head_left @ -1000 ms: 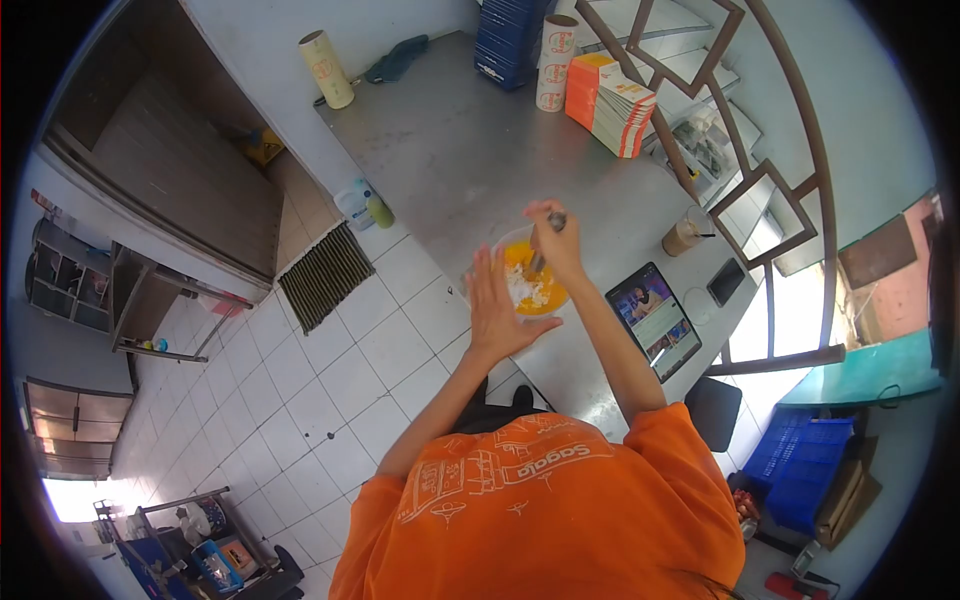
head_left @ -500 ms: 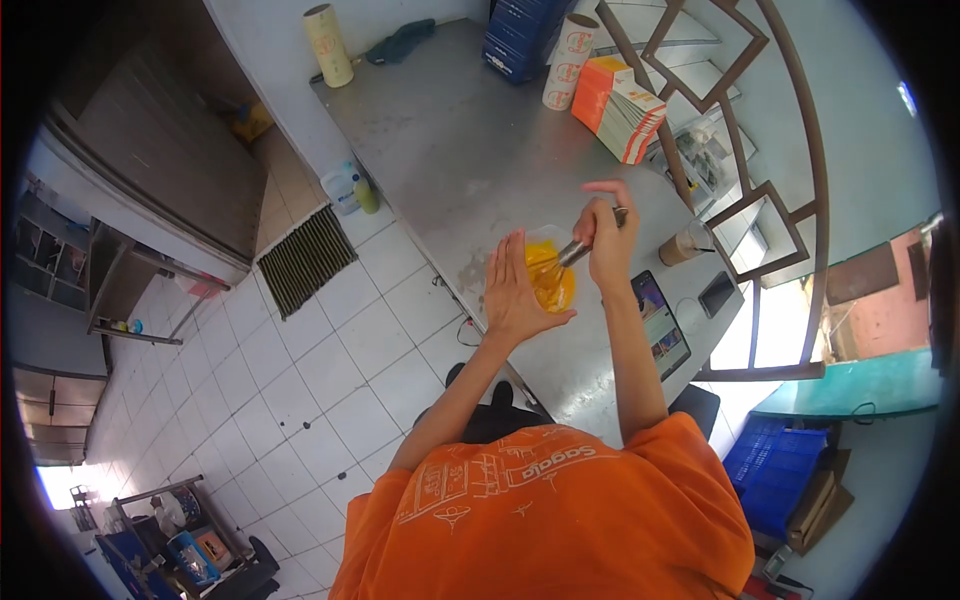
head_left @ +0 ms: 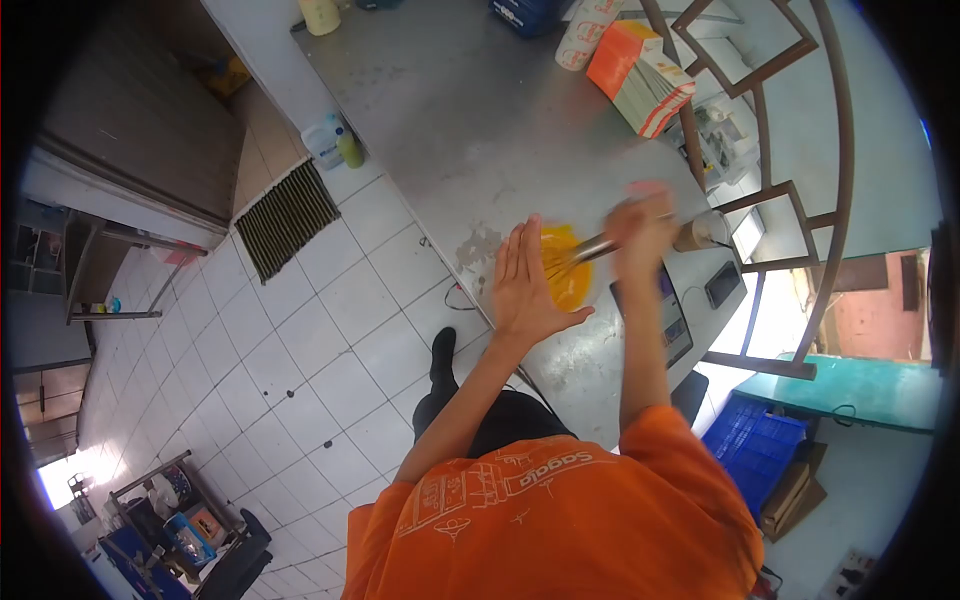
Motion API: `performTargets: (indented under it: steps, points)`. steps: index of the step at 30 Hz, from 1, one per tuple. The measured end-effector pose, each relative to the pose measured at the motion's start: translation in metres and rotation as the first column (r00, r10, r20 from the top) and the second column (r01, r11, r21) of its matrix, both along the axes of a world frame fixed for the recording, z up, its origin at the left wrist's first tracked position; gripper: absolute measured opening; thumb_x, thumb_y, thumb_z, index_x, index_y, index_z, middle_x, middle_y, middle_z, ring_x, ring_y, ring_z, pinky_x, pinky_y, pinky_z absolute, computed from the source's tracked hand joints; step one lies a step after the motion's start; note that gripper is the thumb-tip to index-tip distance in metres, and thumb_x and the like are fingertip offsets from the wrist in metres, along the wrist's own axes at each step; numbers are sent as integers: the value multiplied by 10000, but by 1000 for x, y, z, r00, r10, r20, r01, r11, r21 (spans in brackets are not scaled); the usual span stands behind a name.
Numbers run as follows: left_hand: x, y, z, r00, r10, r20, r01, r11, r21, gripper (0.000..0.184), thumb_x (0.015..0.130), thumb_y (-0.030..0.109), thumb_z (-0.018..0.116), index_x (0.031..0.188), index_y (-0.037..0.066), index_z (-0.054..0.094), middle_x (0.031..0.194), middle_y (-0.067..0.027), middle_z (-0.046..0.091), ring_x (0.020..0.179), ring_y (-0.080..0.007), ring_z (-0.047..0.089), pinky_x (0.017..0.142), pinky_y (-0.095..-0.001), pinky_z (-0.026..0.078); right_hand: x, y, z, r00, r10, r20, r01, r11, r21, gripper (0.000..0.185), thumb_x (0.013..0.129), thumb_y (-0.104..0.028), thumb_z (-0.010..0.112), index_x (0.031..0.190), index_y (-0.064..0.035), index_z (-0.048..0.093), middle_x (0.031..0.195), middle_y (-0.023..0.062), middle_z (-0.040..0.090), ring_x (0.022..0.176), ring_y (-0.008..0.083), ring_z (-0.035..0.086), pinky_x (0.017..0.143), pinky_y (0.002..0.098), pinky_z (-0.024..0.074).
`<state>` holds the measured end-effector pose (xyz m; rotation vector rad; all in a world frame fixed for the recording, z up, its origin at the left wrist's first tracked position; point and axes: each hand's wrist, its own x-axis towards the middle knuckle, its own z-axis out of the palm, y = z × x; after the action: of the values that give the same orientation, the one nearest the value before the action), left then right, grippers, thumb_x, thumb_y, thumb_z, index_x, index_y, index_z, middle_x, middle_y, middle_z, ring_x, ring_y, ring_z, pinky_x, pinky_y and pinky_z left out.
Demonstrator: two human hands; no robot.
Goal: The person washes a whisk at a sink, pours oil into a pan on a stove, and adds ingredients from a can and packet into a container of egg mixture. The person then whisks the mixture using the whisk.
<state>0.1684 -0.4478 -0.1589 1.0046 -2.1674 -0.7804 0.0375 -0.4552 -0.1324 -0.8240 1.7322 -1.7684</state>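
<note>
A bowl of yellow liquid (head_left: 568, 282) rests near the front edge of the metal table (head_left: 480, 150). My left hand (head_left: 525, 285) lies with its fingers stretched against the bowl's left side, the thumb apart along the near rim. My right hand (head_left: 640, 228), blurred by motion, is closed around the handle of a metal whisk (head_left: 592, 248). The whisk is tilted, and its wires dip into the yellow liquid. No white powder shows in the bowl; part of the bowl is hidden behind my left hand.
A tablet (head_left: 676, 330) lies partly behind my right forearm. Right of it are a phone (head_left: 722, 285) and a cup of brown drink (head_left: 704, 232). An orange and white box (head_left: 640, 78) and a printed roll (head_left: 588, 32) stand at the back. A metal railing (head_left: 845, 130) borders the right side.
My right hand has moved right and down with the whisk. The white powder seen on the yellow liquid earlier no longer shows. The view has shifted, and a foot has appeared further left.
</note>
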Motion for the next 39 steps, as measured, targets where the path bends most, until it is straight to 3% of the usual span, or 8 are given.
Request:
performTargets:
  steps: [8,13,20,23,29,32,34,39]
  points:
    - [-3,-6,-7,999,-4,-48,5,1000,17,1302,461,469,865,1457,-6,176,1458,-175,346,1343,-353,338,1136,-451,216,-1,18,-21,945,201,-257,-186,979,79,180,885,-104,456,801,0,577,492,-32,386,411,62,359,409,227,295]
    - [-4,-3,-13,991,15,-134,-2,996,92,1260,425,403,872,1457,34,250,1459,-188,351,1344,-344,347,1126,-429,222,-22,27,-6,998,11,54,-6,996,-90,242,909,-162,451,906,24,605,590,24,522,447,76,418,424,227,324]
    - [-7,-3,-22,980,32,-198,-25,999,36,1264,411,380,871,1465,61,251,1453,-192,362,1320,-356,377,1113,-434,238,-6,27,-2,832,470,-294,-206,755,622,465,881,-348,569,1154,28,547,969,111,631,802,156,606,684,261,482]
    - [-4,-1,-22,980,36,-193,-28,999,42,1264,403,375,874,1465,76,256,1439,-195,377,1307,-363,387,1107,-438,249,-40,43,-11,899,435,-57,-334,764,552,624,859,-471,584,1241,17,519,1215,156,584,1052,224,609,889,311,490]
    - [-6,2,-22,979,37,-202,-30,999,38,1268,393,368,877,1465,92,258,1419,-191,394,1293,-365,396,1103,-450,253,-26,22,27,900,209,-383,-108,957,268,251,923,-188,471,1071,-23,589,719,52,598,628,121,572,540,229,426]
    - [-7,4,-25,977,36,-210,-31,999,31,1268,389,362,878,1466,103,258,1418,-192,394,1289,-366,399,1101,-456,254,-25,33,-14,665,424,-615,-186,892,413,69,899,-83,479,893,-28,521,850,52,581,618,134,551,555,244,467]
    - [-9,3,-26,974,39,-222,-37,999,9,1266,389,357,878,1466,110,259,1417,-194,393,1284,-367,403,1097,-459,258,-33,38,-40,958,260,-125,-243,960,137,53,893,-50,493,869,-29,536,870,51,567,651,141,549,577,256,476]
    - [-15,4,-31,961,58,-272,-73,996,-48,1257,388,350,881,1461,129,266,1412,-198,386,1273,-376,408,1097,-470,258,-55,40,-32,932,340,-125,-327,938,117,123,918,-106,469,932,-39,571,909,64,587,692,162,578,653,278,485]
